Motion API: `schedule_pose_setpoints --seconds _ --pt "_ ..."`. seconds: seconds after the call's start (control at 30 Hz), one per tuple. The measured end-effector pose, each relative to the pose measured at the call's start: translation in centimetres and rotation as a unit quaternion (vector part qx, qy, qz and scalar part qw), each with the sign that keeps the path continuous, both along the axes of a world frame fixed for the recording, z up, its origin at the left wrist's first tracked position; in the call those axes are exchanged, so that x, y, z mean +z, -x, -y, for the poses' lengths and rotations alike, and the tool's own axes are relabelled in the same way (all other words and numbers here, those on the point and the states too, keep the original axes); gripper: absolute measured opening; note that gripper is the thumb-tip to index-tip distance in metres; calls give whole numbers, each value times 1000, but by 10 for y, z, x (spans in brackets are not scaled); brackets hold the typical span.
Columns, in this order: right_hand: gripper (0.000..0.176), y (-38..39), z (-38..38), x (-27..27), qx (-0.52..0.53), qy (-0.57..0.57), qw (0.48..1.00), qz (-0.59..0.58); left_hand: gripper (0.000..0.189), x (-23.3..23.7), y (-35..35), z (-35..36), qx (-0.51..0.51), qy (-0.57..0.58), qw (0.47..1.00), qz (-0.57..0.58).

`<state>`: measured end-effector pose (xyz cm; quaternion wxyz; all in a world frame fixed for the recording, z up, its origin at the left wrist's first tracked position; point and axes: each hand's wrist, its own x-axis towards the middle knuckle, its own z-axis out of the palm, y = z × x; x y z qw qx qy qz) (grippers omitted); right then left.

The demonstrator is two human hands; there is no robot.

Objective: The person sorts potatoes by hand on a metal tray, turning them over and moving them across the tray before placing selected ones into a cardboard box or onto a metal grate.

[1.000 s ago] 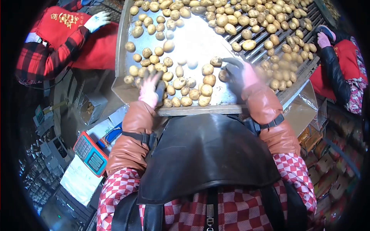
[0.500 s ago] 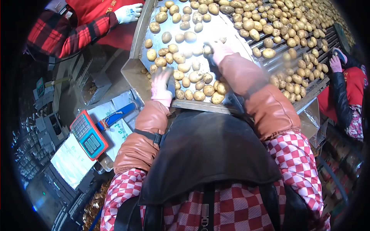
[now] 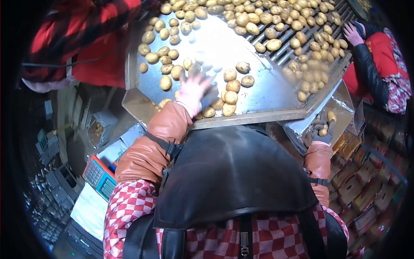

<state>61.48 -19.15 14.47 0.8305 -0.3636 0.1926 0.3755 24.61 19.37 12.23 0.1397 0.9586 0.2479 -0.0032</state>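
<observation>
My left hand (image 3: 194, 89), in a pink and dark glove, is spread over the sloping metal tray (image 3: 263, 93). Its fingers are apart and blurred by motion, with potatoes (image 3: 177, 72) right beside them. A cluster of potatoes (image 3: 230, 97) lies just to its right on the tray. Off the tray's right side, my right hand (image 3: 324, 133) is turned up at a plastic-lined cardboard box (image 3: 343, 105). A potato (image 3: 322, 131) rests in its dark-gloved fingers, and a second potato (image 3: 331, 116) shows at the fingertips.
A roller conveyor (image 3: 280, 54) full of potatoes feeds the tray from behind. One person (image 3: 99, 60) in red stands at the left, another person (image 3: 379, 64) at the right. A scale (image 3: 99, 177) sits left of me, and cartons (image 3: 362, 194) lie low on the right.
My right hand has left the tray for the box at the right, now with potatoes in it. My left hand still works over the tray, which holds fewer potatoes near me.
</observation>
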Motion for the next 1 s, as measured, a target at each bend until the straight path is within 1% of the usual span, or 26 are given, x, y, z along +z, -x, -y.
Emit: schedule_pose_setpoints --seconds 0.03,0.07,0.1,0.13,0.17,0.2,0.23,0.27,0.3,0.37,0.4,0.43,0.47,0.5,0.53,0.57,0.6,0.63,0.67,0.73,0.77,0.8,0.87,0.9,0.93,1.0 --pt "41 3 9 -2 1 -18 1000 11 49 0 2 5 -46 12 999 -10" --pt "48 8 12 -10 -17 39 999 26 47 0 3 6 -90 23 995 -21" --pt "51 15 -4 -11 71 58 996 -11 46 -24 4 -8 -90 -65 994 -14" --pt "52 29 -35 -4 165 107 980 10 44 -10 -4 -16 -48 -7 999 14" --pt "53 44 -65 4 261 150 953 37 44 -11 -8 -24 -56 -30 998 -25" --pt "52 74 -114 28 363 222 897 117 44 -11 -8 -28 -60 -51 995 -66" --pt "42 94 -149 42 496 244 822 138 42 3 -13 -26 -79 -17 994 -71" --pt "33 109 -178 48 616 258 727 159 43 -3 -15 -21 -78 -42 995 -53" --pt "32 124 -197 27 703 209 612 295 42 0 -20 -13 -77 -32 993 -87" --pt "30 142 -237 7 747 181 426 478 39 -7 -27 -1 -67 -24 988 -138" --pt "30 142 -248 7 721 206 505 428 39 -9 -23 -1 -67 -23 987 -142" --pt "29 143 -259 8 683 225 583 378 38 -10 -19 -3 -17 -22 994 -101" --pt "29 141 -265 6 593 228 746 197 37 -11 -14 -5 35 -20 997 -59" --pt "28 135 -265 6 547 229 774 221 39 -6 -7 -4 115 12 993 -8" --pt "27 128 -265 5 501 229 797 248 40 5 -1 -5 102 -51 991 72" --pt "30 122 -255 6 517 221 760 324 43 18 5 -4 146 47 985 75" --pt "32 122 -252 11 530 210 773 278 46 34 11 0 191 142 968 80" --pt "34 122 -249 16 541 201 783 231 51 40 15 9 265 332 890 167" --pt "37 122 -246 21 550 194 791 184 51 48 14 15 268 330 889 171" --pt "39 133 -243 27 638 119 742 171 44 70 2 21 258 562 760 197" --pt "40 141 -246 30 639 89 744 175 48 54 -2 24 252 594 727 234" --pt "42 151 -251 30 629 76 741 220 48 56 -7 27 249 597 726 235" --pt "45 156 -264 52 653 81 721 217 50 74 -19 30 165 515 814 213" --pt "44 164 -264 36 634 101 702 307 50 100 -30 27 130 465 861 161" --pt "44 166 -264 41 631 103 704 308 50 99 -34 28 126 466 861 161" --pt "39 169 -259 59 627 222 558 495 51 95 -38 30 75 313 946 44"
